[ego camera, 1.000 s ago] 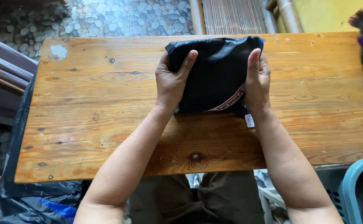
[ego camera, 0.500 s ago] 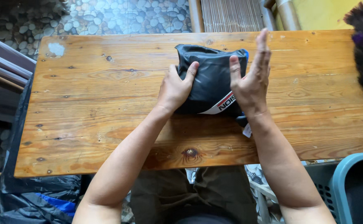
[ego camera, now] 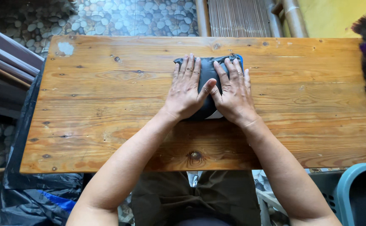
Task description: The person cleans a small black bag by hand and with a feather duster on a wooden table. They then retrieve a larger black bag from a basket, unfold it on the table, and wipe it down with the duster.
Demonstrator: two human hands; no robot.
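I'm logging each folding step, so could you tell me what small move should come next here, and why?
Probably lift both palms off. The left hand and right hand lie flat on the dark folded garment, which looks compact and squared on the wooden table.

Folded dark cloth [ego camera: 208,71] mostly hidden (under hands [ego camera: 210,90]).

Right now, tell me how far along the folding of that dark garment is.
Done: the dark garment is already a small compact bundle on the wooden table. In hand: the left hand and right hand lie flat on it, pressing. Left: lifting the hands off; nothing else on the table needs folding.
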